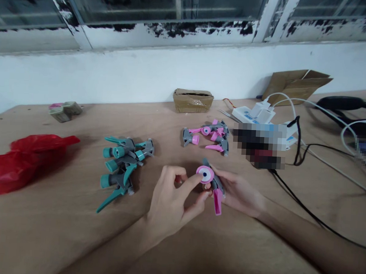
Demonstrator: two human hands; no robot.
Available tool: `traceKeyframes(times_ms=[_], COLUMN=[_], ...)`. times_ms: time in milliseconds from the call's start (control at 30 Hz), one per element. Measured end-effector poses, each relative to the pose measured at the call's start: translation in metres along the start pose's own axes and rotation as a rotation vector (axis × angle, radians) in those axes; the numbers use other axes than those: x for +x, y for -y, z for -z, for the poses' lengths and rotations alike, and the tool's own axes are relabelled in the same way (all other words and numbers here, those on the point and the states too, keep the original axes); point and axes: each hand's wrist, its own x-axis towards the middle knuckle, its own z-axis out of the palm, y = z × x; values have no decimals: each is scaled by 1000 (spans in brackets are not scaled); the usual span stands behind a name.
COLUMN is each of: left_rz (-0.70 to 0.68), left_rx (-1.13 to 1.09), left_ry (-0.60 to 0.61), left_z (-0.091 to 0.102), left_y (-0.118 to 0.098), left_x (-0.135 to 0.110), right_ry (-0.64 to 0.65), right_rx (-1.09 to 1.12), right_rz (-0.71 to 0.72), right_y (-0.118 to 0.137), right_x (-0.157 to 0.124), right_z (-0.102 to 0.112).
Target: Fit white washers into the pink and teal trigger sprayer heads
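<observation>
A grey and pink trigger sprayer head (217, 196) is held over the table, its round pink collar facing me with a white disc and dark centre hole inside. My right hand (237, 191) is closed around the grey body from the right. The pink trigger points down between my hands. With thumb and forefinger, my left hand (173, 196) grips the pink collar at its left edge. Behind my hands lies a cluster of grey and pink sprayer heads (218, 132). Several grey and teal sprayer heads (120, 166) are heaped left of my left hand.
A red plastic bag (31, 155) lies at the left, with small greenish blocks (64, 111) behind it. At the back stand a small cardboard box (193, 101) and an opened carton (296, 87). A power strip (248, 115) and cables (308, 209) occupy the right side.
</observation>
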Motion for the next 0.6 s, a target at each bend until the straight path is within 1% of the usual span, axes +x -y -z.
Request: traceKeyframes(times_ms=[133, 267, 367, 467, 600], left_rz=[31, 85, 120, 209, 297], left_rx=[-17, -72, -122, -238, -401], left_ry=[5, 5, 26, 50, 45], left_z=[-1, -1, -2, -2, 1], left_y=[-1, 0, 0, -1, -2], left_x=[0, 0, -2, -3, -3], right_ry=[64, 51, 46, 54, 94], right_rx=[39, -16, 8, 39, 40], right_rz=[27, 23, 18, 25, 16], right_y=[-3, -3, -1, 0, -1], right_x=[0, 0, -2, -3, -3], right_z=[2, 2, -1, -4, -6])
